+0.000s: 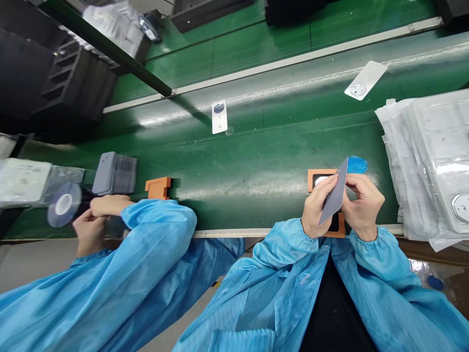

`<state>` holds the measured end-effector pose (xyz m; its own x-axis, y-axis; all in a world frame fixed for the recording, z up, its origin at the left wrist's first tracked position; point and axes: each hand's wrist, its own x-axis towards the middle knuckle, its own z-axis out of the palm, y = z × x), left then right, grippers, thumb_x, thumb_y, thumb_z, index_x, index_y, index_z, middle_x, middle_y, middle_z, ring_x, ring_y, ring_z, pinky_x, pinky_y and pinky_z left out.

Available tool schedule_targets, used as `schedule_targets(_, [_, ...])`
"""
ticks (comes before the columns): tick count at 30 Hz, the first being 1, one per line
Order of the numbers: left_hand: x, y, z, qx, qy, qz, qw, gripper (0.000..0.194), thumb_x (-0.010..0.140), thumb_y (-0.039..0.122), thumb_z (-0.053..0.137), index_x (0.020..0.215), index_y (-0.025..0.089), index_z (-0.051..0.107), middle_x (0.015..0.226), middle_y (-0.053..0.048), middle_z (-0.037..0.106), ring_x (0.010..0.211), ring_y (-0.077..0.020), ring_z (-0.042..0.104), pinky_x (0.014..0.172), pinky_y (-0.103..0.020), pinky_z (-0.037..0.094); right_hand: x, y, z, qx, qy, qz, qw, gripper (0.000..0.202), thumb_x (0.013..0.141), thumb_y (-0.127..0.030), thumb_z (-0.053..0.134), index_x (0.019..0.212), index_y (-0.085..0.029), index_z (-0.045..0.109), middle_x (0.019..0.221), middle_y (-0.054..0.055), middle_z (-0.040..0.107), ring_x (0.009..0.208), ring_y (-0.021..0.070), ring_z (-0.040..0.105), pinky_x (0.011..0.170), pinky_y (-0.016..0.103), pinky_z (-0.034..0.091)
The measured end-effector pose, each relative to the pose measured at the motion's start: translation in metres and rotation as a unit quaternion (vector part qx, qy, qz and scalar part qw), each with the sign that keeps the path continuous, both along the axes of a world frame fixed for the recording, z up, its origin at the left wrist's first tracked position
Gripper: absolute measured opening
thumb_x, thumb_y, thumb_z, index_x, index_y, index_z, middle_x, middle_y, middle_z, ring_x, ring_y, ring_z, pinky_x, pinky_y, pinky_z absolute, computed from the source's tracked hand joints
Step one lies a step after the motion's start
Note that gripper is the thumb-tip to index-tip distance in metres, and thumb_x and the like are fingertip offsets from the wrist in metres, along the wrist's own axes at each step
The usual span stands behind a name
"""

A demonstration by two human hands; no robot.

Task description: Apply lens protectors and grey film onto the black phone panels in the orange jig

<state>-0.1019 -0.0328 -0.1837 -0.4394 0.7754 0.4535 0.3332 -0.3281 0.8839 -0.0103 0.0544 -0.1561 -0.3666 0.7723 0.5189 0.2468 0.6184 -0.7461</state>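
L hand (pixel 314 211) pinches a thin grey card (pixel 335 196), stood on edge & tilted; R hand (pixel 364 204) has fingers curled in, tips at the card's R side, can't tell if they grip it too. Card is btwn the two hands, above an orange frame (pixel 310 182) on the green table (pixel 249 195), near its front edge; frame holds a dark panel w/ a white round spot, partly hidden. Blue patch (pixel 357 165) just behind R hand. Further R: stack of clear compartment trays (pixel 439 132) w/ white wrapping (pixel 399 146); a pale, dark-outlined pc (pixel 461 207) shows in a lower compartment of the top one, other contents unclear. Farther back, two white cards (pixel 220 122), well apart, each w/ a round mark. To the L, a 2nd orange frame (pixel 157 187), then a co-worker's hands (pixel 104 205) by a clear tape roll (pixel 54 208); behind, grey plates (pixel 105 172) beside clear plastic pcs (pixel 125 175). Far L, a white stack (pixel 25 181) next to clear packaging (pixel 66 180). Upper L: black slotted rack (pixel 69 83), blurred, & a white pile (pixel 113 29) at a dark bin (pixel 142 51), can't tell if in or on it.
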Motion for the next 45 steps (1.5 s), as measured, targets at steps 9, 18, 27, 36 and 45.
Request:
schedule_targets(9, [0.0, 0.0, -0.001, 0.002, 0.005, -0.012, 1.0, 0.047, 0.108, 0.034, 0.049, 0.152, 0.02, 0.056, 0.155, -0.016, 0.058, 0.146, -0.03, 0.055, 0.122, -0.051, 0.048, -0.002, 0.005, -0.001, -0.01, -0.014, -0.007, 1.0, 0.007, 0.091, -0.02, 0.064, 0.086, -0.024, 0.068, 0.088, 0.003, 0.076, 0.085, 0.0198, 0.073, 0.078, 0.035, 0.06])
schedule_targets(18, [-0.016, 0.002, -0.007, -0.12, -0.344, 0.036, 0.93, 0.065, 0.097, 0.068, 0.059, 0.13, 0.013, 0.071, 0.125, -0.016, 0.077, 0.116, -0.0324, 0.075, 0.106, -0.051, 0.061, -0.003, 0.023, -0.013, -0.051, -0.081, -0.016, 0.995, 0.008, 0.077, -0.019, 0.06, 0.07, -0.023, 0.06, 0.073, 0.0, 0.066, 0.063, 0.0153, 0.057, 0.062, 0.03, 0.047])
schedule_targets(27, [-0.08, -0.017, 0.003, -0.094, -0.437, 0.088, 0.89, 0.064, 0.091, 0.064, 0.071, 0.134, 0.017, 0.065, 0.132, -0.017, 0.074, 0.117, -0.0321, 0.075, 0.098, -0.051, 0.065, 0.036, 0.108, -0.063, -0.118, -0.294, -0.171, 0.933, 0.014, 0.071, -0.028, 0.067, 0.059, -0.023, 0.061, 0.052, 0.002, 0.056, 0.051, 0.0178, 0.047, 0.057, 0.033, 0.04])
schedule_targets(36, [-0.078, -0.039, 0.013, -0.11, 0.082, -0.052, 0.989, 0.04, 0.106, 0.042, 0.054, 0.136, 0.022, 0.071, 0.14, -0.011, 0.07, 0.135, -0.0275, 0.066, 0.119, -0.043, 0.054, 0.053, 0.058, -0.013, -0.049, -0.172, -0.027, 0.983, 0.015, 0.09, -0.032, 0.069, 0.097, -0.02, 0.072, 0.084, 0.004, 0.075, 0.069, 0.0182, 0.069, 0.066, 0.033, 0.057])
schedule_targets(45, [-0.071, -0.026, -0.027, -0.101, 0.375, -0.107, 0.915, 0.039, 0.108, 0.022, 0.045, 0.145, 0.024, 0.06, 0.146, -0.013, 0.065, 0.144, -0.0267, 0.058, 0.119, -0.046, 0.054, 0.051, 0.013, -0.019, 0.192, -0.197, 0.214, 0.937, 0.044, 0.098, -0.005, 0.051, 0.134, -0.024, 0.068, 0.127, 0.009, 0.075, 0.12, 0.0249, 0.072, 0.098, 0.042, 0.063])
